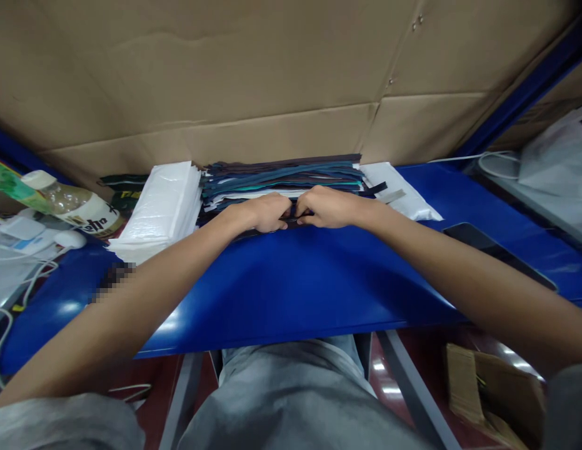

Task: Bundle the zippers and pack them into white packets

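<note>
At the front edge of a pile of long fabric strips, my left hand and my right hand meet close together, knuckles up. Each has its fingers curled and pinched on a dark strip, which runs between them and shows partly below my left hand. The pile is stacked flat in dark brown, navy, teal and white. Its front is partly hidden by my hands. Loose strip ends stick out at the right of the pile.
White padded envelopes are stacked left of the pile, and another white packet lies right. A bottle and cables crowd the far left. A dark flat phone-like slab lies on the blue table. Cardboard lines the back.
</note>
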Action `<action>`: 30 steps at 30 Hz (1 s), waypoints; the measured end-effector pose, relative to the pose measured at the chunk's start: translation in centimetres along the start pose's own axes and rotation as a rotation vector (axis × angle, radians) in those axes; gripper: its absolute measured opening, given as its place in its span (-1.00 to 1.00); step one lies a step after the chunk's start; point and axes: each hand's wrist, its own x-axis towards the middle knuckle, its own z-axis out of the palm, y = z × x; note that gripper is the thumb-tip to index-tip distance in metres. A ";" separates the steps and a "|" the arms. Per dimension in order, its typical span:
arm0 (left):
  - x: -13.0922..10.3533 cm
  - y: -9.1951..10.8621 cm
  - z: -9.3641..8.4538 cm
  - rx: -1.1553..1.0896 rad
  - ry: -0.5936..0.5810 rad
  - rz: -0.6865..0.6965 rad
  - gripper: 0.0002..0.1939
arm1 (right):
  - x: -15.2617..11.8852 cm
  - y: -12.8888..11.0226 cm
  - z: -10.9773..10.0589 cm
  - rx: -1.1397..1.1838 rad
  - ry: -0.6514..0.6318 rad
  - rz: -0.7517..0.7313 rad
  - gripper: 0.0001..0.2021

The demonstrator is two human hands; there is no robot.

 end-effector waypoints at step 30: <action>-6.1 0.2 0.4 -1.489 -0.033 -0.002 -0.33 | -1.8 -3.7 -0.5 -0.681 0.198 -0.091 -0.65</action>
